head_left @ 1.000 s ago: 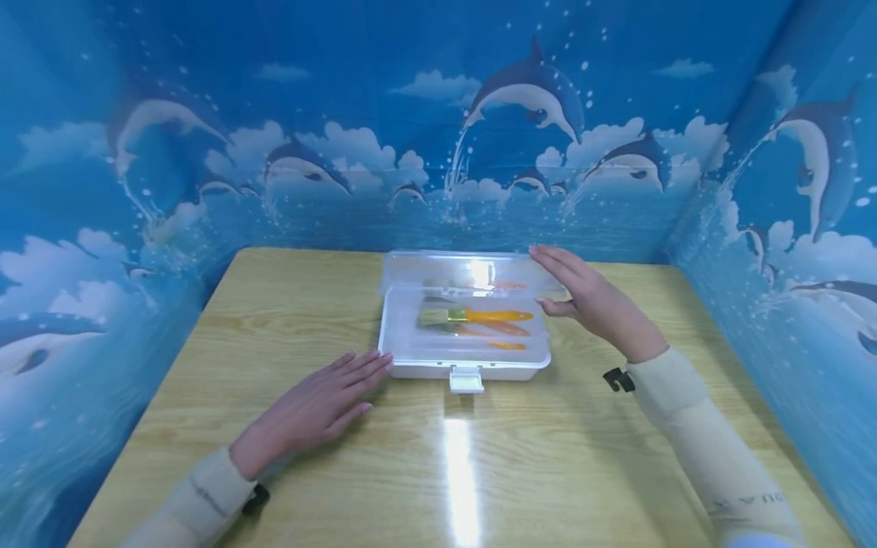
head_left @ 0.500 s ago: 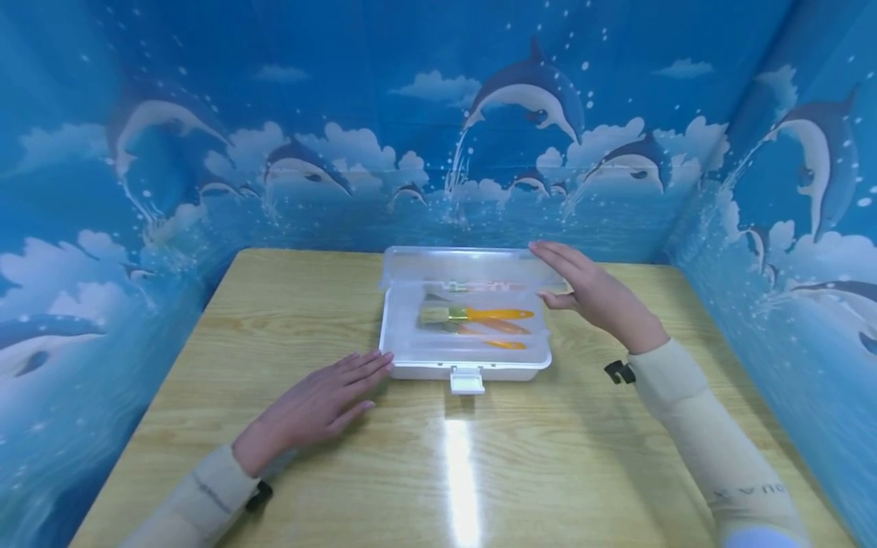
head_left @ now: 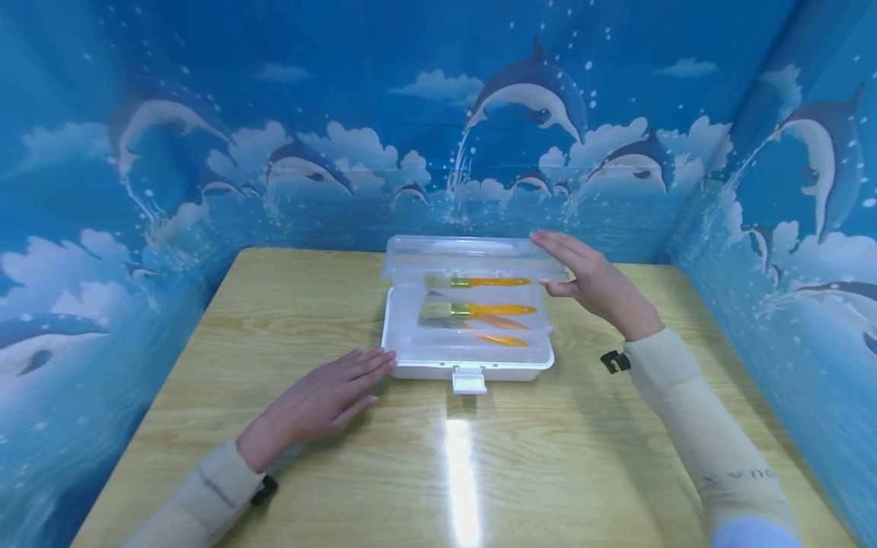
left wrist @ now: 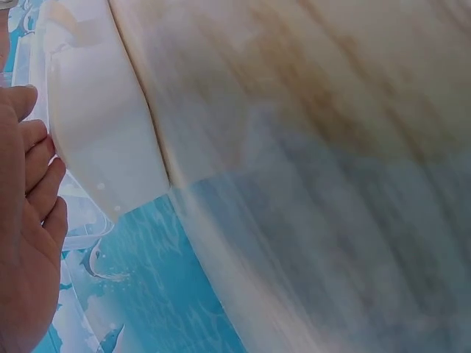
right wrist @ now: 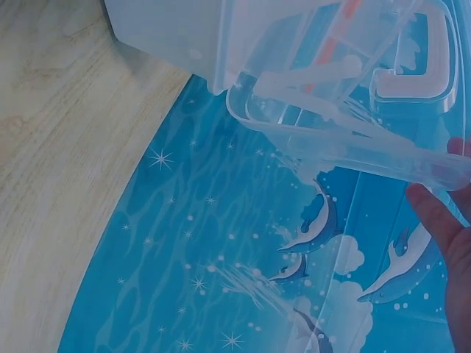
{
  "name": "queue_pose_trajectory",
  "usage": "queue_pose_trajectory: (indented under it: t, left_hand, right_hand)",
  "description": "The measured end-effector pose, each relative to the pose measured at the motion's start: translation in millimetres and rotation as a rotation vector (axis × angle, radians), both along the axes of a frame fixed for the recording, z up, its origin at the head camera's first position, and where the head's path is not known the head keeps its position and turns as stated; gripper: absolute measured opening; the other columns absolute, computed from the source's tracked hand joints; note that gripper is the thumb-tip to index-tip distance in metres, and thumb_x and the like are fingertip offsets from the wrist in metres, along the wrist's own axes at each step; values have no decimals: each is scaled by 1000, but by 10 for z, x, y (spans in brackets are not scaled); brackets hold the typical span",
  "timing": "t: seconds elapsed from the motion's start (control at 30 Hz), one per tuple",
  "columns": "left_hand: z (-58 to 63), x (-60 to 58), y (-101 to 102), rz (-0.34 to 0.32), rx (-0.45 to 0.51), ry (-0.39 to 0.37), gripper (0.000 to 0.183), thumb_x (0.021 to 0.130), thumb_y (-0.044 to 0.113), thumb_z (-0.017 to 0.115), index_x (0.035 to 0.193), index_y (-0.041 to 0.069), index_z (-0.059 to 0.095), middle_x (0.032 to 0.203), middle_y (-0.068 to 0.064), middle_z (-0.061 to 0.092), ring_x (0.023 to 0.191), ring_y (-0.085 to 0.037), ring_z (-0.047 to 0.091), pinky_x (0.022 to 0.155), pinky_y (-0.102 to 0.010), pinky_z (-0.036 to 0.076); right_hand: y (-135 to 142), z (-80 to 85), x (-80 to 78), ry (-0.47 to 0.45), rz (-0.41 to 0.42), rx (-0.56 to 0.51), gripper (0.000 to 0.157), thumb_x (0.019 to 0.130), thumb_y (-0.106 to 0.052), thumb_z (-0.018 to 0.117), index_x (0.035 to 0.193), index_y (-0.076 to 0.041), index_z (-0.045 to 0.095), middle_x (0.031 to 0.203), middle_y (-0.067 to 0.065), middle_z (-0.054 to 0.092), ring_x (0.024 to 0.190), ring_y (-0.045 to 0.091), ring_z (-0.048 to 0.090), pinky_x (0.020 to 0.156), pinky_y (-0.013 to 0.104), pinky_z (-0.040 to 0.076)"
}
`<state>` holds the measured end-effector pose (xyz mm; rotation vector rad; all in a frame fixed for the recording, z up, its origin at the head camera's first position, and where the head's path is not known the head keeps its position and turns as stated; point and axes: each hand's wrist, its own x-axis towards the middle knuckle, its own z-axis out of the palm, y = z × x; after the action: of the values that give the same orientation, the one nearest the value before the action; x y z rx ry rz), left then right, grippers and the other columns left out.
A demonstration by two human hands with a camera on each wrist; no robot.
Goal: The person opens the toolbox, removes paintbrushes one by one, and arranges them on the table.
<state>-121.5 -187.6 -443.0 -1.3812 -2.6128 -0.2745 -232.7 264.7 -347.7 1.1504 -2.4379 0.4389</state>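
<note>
A white plastic box (head_left: pixel 421 373) stands at the table's far edge, several orange-handled paintbrushes (head_left: pixel 507 310) showing in it. Its clear lid (head_left: pixel 445 255) is tilted up at the back, and the front latch (head_left: pixel 469 379) hangs loose. My right hand (head_left: pixel 592 285) holds the lid's right rim between thumb and fingers. In the right wrist view, a fingertip meets the rim of the lid (right wrist: pixel 272 125); most of that hand is out of frame. My left hand (head_left: pixel 322 399) rests its straight fingertips against the box's left front corner; the left wrist view shows its fingers touching the box wall (left wrist: pixel 103 132).
The wooden table (head_left: pixel 548 464) extends in front of and beside the box. A blue dolphin-print drape (head_left: pixel 274 99) rises right behind the table and along both sides. Light glares on the wood before the latch.
The lid's upper edge has risen a little with my right hand on it. The rearmost paintbrush shows more clearly. My left hand stays at the box corner.
</note>
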Motion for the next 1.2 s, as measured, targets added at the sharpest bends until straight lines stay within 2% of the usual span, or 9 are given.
queue_pose_trajectory:
  t: [0.17,0.43,0.67,0.93,1.2]
  left_hand:
    - [-28,-18,4,-17,19,35,55,106,31,51,154,5,42,161,-8,40,147,-25,40,122,-45,33]
    - [-26,-26,7,-15,19,14,55,105,28,55,154,5,43,161,-8,41,148,-25,40,124,-46,31]
    - [-16,-29,26,0,22,12,55,104,26,57,153,6,44,160,-8,42,147,-25,41,123,-45,33]
    - [-31,-36,43,14,26,13,53,104,26,58,152,7,46,159,-7,43,147,-25,42,122,-45,34]
    - [-46,-40,32,19,-10,-12,56,104,31,56,154,10,43,162,-4,38,149,-23,38,124,-43,30]
  right_hand:
    - [-5,2,-26,-16,-5,-6,86,78,0,85,154,-7,44,151,20,50,137,39,49,103,58,51]
    - [-21,-17,-113,-55,-11,-89,80,79,5,81,151,-2,46,150,21,50,136,42,49,105,60,49]
    - [8,-74,-190,-89,-35,-157,75,83,6,78,151,-5,48,152,20,50,138,43,48,106,59,49]
    - [-9,-37,-227,-119,-40,-198,68,86,3,77,149,-8,52,150,20,52,138,46,48,108,64,46]
    - [-39,-61,-266,-122,-54,-244,60,92,-7,74,148,-6,52,151,22,51,136,45,51,100,60,53]
